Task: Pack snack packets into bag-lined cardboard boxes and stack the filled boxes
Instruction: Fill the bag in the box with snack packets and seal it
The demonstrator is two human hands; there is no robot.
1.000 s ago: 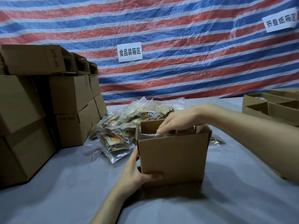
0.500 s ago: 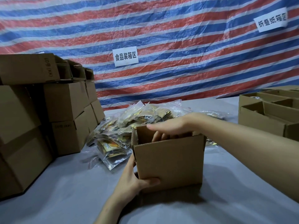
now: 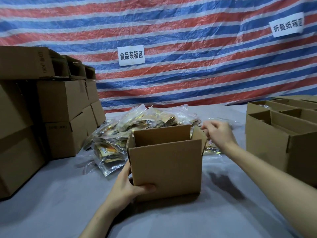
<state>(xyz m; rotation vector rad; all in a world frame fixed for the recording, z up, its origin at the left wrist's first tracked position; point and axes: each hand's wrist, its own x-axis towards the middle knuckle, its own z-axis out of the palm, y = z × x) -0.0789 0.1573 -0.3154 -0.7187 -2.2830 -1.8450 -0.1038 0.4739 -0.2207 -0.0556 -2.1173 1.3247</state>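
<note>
- The open box (image 3: 164,162) stands upright on the grey table (image 3: 51,212) right in front of the person, flaps up; from this angle its inside is hidden, so I cannot tell whether a bag lines it or any packets lie in it.
- The left hand (image 3: 127,184) grips the box's near lower-left corner, thumb pressed on the front wall and fingers wrapped round the side, steadying it.
- The right hand (image 3: 217,134) hangs just beside the box's right flap with fingers loosely curled; it is blurred, and I cannot tell whether it pinches anything.
- The snack packets (image 3: 137,127) lie in a loose heap just behind and left of the box, so plenty seems left to pack.
- Closed boxes (image 3: 60,100) sit stacked on the left, which suggests a good share is already filled and stacked.
- More open-topped boxes (image 3: 274,134) wait on the right; their contents cannot be made out.
- Judged from this, the work is mid-way: this box still needs filling, closing and stacking.
</note>
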